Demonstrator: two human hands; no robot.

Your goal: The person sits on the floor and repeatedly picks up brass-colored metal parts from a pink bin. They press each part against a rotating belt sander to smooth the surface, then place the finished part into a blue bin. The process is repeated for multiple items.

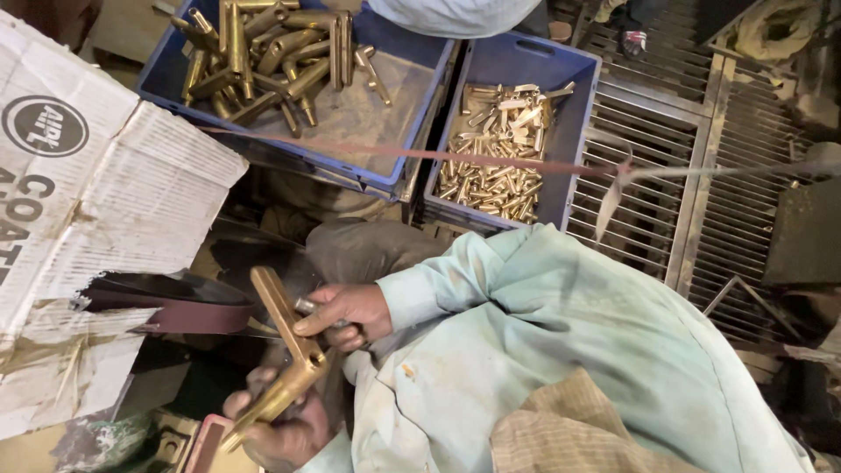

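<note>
A long brass fitting (282, 337) with a flat bar at its upper end and a thicker angled body lower down sits between both my hands. My right hand (350, 314), coming out of a pale green sleeve, grips its middle. My left hand (282, 431), low in the view, holds the fitting's lower end from beneath. The bar's upper end lies next to a dark maroon abrasive belt (180, 314) that runs out from under the cardboard; whether they touch I cannot tell.
A torn cardboard sheet (96, 201) covers the left. Behind stand a blue crate (263, 151) of large brass parts and a second blue crate (580, 114) of small brass pieces. A thin reddish strap (394, 154) crosses them. Metal grating (701, 184) lies right; another person's foot (632, 40) shows above.
</note>
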